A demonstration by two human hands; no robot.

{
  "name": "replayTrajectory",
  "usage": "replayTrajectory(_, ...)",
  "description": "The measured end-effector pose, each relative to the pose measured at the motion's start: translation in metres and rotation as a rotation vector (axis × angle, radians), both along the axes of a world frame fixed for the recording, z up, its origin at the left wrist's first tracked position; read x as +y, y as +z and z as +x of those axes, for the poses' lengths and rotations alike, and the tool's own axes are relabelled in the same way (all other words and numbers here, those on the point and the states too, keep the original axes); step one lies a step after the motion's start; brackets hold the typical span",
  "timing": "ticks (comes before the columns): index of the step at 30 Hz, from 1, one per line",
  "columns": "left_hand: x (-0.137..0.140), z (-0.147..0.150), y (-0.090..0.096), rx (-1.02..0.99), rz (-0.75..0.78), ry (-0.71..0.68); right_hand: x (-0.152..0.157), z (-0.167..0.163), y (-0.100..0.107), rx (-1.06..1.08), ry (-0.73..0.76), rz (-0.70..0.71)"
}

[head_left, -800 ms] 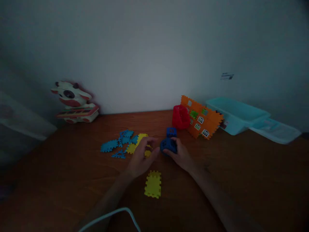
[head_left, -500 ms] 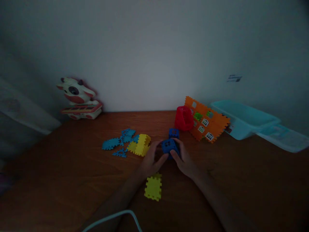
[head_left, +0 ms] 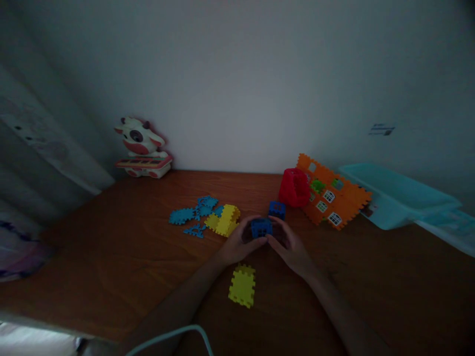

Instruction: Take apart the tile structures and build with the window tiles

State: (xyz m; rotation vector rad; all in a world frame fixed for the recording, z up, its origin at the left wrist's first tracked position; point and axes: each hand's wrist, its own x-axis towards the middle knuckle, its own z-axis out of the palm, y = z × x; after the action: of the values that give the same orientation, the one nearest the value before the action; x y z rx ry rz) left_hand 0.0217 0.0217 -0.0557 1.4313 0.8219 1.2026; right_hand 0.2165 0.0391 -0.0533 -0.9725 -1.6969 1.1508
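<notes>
A dark blue toy block cube (head_left: pixel 261 227) with a window-like opening is held between both hands above the table. My left hand (head_left: pixel 239 242) grips its left side, thumb along the lower edge. My right hand (head_left: pixel 291 244) closes on the right side, its thumb meeting the left one at the front. Just behind stands a second blue block cube (head_left: pixel 277 210). Nearer to me lies a yellow interlocking panel (head_left: pixel 242 287) with toothed edges. Left of my left hand is a folded yellow panel piece (head_left: pixel 227 220), next to several light blue pieces (head_left: pixel 182 216).
An orange panel house wall (head_left: pixel 334 198) leans at the back right with a red piece (head_left: pixel 294 188) before it. Beyond it are a turquoise bin (head_left: pixel 401 193) and its lid (head_left: pixel 449 227). A cow toy keyboard (head_left: pixel 144 148) stands back left. A pale cable (head_left: pixel 174 333) crosses the bottom.
The blue cube has been turned in my hands, so its windowed side now faces me. The view has swung left, shifting everything rightward in the picture.
</notes>
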Motion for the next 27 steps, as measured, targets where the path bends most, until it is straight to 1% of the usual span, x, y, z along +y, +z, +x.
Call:
replayTrajectory(3, 0.000, -0.001, 0.003, 0.029, -0.044, 0.053, 0.000, -0.001, -0.002, -0.029, 0.001, -0.029)
replayTrajectory(6, 0.000, -0.002, 0.003, 0.026, -0.058, 0.037, 0.001, 0.001, -0.003, -0.038, 0.012, -0.059)
replayTrajectory(11, 0.000, -0.004, 0.006, 0.040, -0.042, -0.001, 0.000, 0.003, -0.005, 0.018, 0.030, -0.081)
replayTrajectory(14, 0.001, -0.003, 0.005, -0.022, -0.047, 0.020, 0.001, 0.003, -0.005, 0.036, 0.036, -0.086)
replayTrajectory(18, 0.002, 0.000, -0.001, -0.129, -0.108, 0.009, 0.006, 0.004, -0.005, 0.065, 0.024, -0.081)
replayTrajectory(22, 0.003, 0.001, -0.001, -0.106, -0.116, 0.004, 0.007, 0.008, -0.007, 0.017, 0.003, -0.032)
replayTrajectory(27, 0.003, 0.001, -0.002, -0.065, -0.092, 0.007, 0.002, 0.011, -0.004, -0.086, -0.013, 0.106)
